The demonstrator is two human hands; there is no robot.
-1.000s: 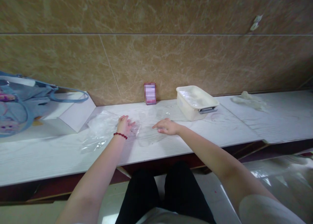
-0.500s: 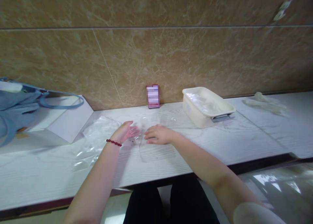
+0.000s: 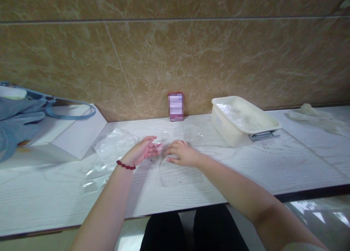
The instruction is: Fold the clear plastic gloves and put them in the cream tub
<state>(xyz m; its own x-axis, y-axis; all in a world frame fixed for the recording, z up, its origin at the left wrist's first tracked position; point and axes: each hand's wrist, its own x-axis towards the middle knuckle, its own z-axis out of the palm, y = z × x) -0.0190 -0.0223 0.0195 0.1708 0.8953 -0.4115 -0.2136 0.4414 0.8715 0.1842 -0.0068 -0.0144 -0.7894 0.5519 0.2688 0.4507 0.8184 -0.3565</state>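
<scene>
My left hand (image 3: 144, 151), with a red bead bracelet at the wrist, is open with its fingers apart, just above the counter. Close to its right, my right hand (image 3: 180, 153) lies palm down with fingers spread over a thin clear plastic sheet or bag (image 3: 177, 176). Nothing shows in either hand's grip. Crumpled clear plastic bags (image 3: 113, 149) are heaped left of my left hand. A small card-like object (image 3: 176, 107) with a red edge, its face blurred, leans on the wall beyond my hands.
A cream plastic tub (image 3: 229, 130) with clear plastic inside stands at the right, beside a pale crumpled glove-like item (image 3: 314, 118). At the left, a blue bag (image 3: 19, 119) rests on a white box (image 3: 76, 134). The counter's front edge (image 3: 188, 210) runs above my legs.
The view has shifted slightly, moving the tub and card rightward in the picture. Both hands remain near each other over the plastic, with little change in pose.
</scene>
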